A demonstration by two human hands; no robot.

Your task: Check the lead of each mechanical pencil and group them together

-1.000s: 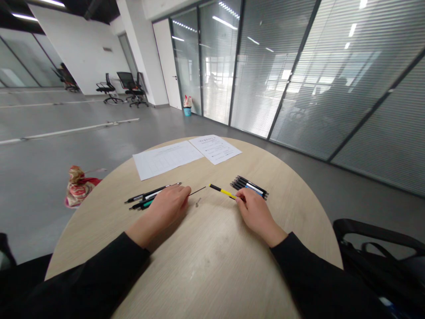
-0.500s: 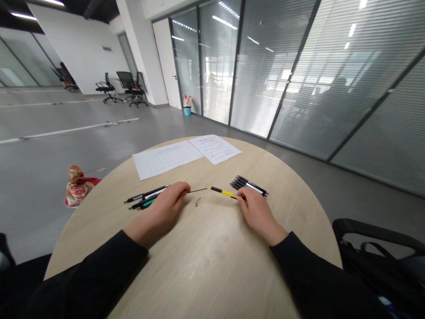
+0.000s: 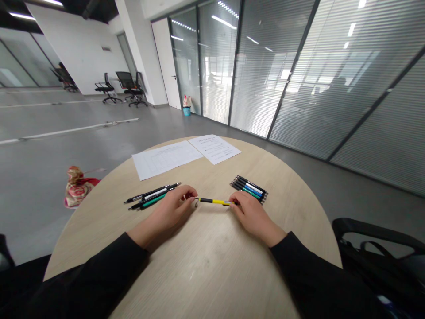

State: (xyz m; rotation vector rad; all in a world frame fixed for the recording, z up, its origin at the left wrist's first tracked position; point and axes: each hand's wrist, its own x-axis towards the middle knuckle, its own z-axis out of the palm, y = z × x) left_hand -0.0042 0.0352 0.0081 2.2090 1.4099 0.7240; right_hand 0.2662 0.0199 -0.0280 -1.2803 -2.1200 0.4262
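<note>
A yellow and black pen [image 3: 214, 201] lies crosswise between my two hands on the round wooden table [image 3: 206, 261]. My right hand [image 3: 250, 212] pinches its right end. My left hand [image 3: 172, 210] is closed at the pen's left end, where its thin refill goes into the barrel; the fingertips hide the joint. Several pens [image 3: 151, 197] lie just left of my left hand. A bundle of several pens [image 3: 249, 189] lies just beyond my right hand.
Two printed sheets [image 3: 186, 155] lie at the table's far side. A black chair with a bag [image 3: 381, 257] stands at my right. On the grey floor at the left sits a red bag [image 3: 78, 186]. Office chairs stand far back.
The thin refill held in my left hand has met the pen's left end and slid in. Both hands have drawn closer together and a little nearer to me. The small part on the table is now hidden.
</note>
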